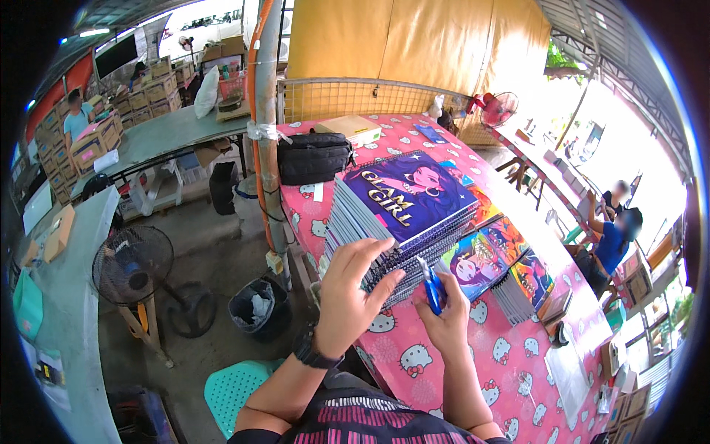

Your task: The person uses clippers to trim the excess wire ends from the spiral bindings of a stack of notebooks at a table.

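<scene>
A tall stack of spiral-bound notebooks stands on the pink patterned table in front of me, the top cover purple with a drawn long-haired figure. My left hand is at the stack's near left corner, its fingers stretched and apart, the fingertips and thumb against the wire-bound edge. Just right of that edge, my right hand is closed round blue-handled pliers, their silver tip pointing up toward the stack. Beside the stack on the right lie more colourful notebooks, partly stacked.
Behind the stack are a black bag and a cardboard box. A pole rises at the table's left edge. Floor items on the left include a black bin, a standing fan and a green stool. Other people sit at the right.
</scene>
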`<state>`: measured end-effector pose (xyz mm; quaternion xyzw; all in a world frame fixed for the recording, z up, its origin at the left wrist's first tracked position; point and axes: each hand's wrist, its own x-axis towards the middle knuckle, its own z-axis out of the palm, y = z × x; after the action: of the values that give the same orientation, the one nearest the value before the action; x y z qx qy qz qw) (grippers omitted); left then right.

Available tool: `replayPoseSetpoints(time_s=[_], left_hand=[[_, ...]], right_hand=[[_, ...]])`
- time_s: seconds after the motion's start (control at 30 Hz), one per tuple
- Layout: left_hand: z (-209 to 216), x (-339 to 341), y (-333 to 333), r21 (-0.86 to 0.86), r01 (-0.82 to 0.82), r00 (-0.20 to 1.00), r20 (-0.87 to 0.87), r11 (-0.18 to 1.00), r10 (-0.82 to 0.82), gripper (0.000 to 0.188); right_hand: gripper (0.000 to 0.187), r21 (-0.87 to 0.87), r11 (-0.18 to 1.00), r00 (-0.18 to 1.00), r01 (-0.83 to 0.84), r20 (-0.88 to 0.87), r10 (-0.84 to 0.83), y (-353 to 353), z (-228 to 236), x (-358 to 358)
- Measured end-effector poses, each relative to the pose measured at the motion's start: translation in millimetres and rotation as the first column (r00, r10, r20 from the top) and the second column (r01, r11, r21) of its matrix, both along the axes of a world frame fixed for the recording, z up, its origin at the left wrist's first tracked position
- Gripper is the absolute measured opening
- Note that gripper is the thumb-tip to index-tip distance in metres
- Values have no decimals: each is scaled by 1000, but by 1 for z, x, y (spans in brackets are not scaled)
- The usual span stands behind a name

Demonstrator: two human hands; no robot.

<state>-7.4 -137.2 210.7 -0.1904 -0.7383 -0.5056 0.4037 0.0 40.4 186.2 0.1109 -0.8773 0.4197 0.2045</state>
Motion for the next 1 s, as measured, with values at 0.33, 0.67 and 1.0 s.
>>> replayPoseSetpoints(time_s=[0.33, 0.67, 1.0], left_hand=[[-17, -12, 7, 69, 53, 999, -15, 996, -52, 27], [-24, -9, 7, 141, 46, 997, 51, 989, -54, 25], [-22, -6, 7, 169, 56, 991, 108, 984, -75, 21]], right_hand=[[45, 165, 986, 984, 32, -180, -2, -3, 5, -14], [36, 210, 976, 955, 58, -295, 7, 5, 1, -16], [41, 121, 993, 995, -12, -95, 24, -1, 4, -10]])
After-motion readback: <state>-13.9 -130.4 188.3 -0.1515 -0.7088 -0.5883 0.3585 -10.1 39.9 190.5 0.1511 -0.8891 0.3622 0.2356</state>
